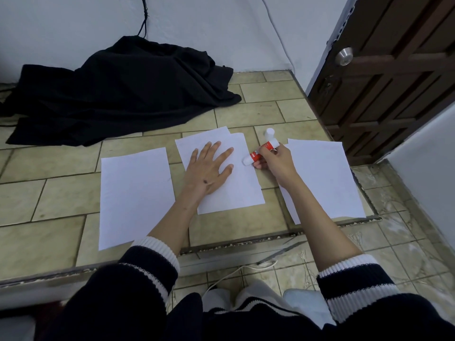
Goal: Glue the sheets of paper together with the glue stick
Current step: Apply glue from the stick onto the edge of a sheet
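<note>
- Left hand [209, 168] flat, fingers spread, palm down on middle sheets [236, 193], gripping nothing.
- Right hand [275, 163] curled around red glue stick [262, 152], its white end touching the middle sheets' right edge.
- White cap [269, 133] upright just beyond right hand.
- Single sheet [133, 193] left of left hand; right sheets [325, 180] under right forearm.
- Black cloth [118, 94] far beyond left hand.

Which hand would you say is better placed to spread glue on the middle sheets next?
The right hand: it already holds the glue stick, tip at the middle sheets' right edge. The left hand lies flat on them, pinning them down.
</note>
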